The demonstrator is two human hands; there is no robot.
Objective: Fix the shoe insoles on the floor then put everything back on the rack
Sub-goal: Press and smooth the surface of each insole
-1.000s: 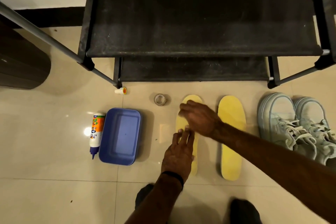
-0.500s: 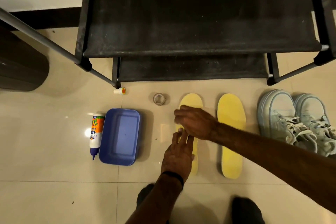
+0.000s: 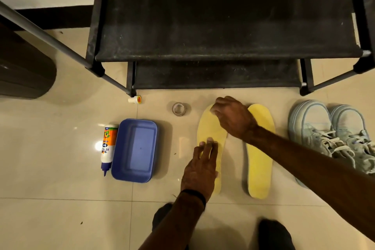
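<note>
1. While lying flat on the floor (image 3: 50, 168) before the rack (image 3: 223, 16), left insole (image 3: 211, 130) pressed by left hand (image 3: 199, 170), fingers straight.
2. Right hand (image 3: 233, 116) curled at its toe end; grip unclear.
3. Second insole (image 3: 258, 160) just beside; shoes (image 3: 332, 134) further right.

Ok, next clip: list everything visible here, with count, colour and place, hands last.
rack: 1, black, top centre, against the wall
insoles: 2, yellow, on the floor in front of the rack; the other lies to its right
shoes: 2, pale blue, far right on the floor
tape roll: 1, clear, left of the insoles
tray: 1, blue, centre left
glue bottle: 1, white and orange, left of the tray
cap: 1, white and orange, by the rack's leg
left hand: fingers flat on the left insole
right hand: curled at that insole's toe end
</note>
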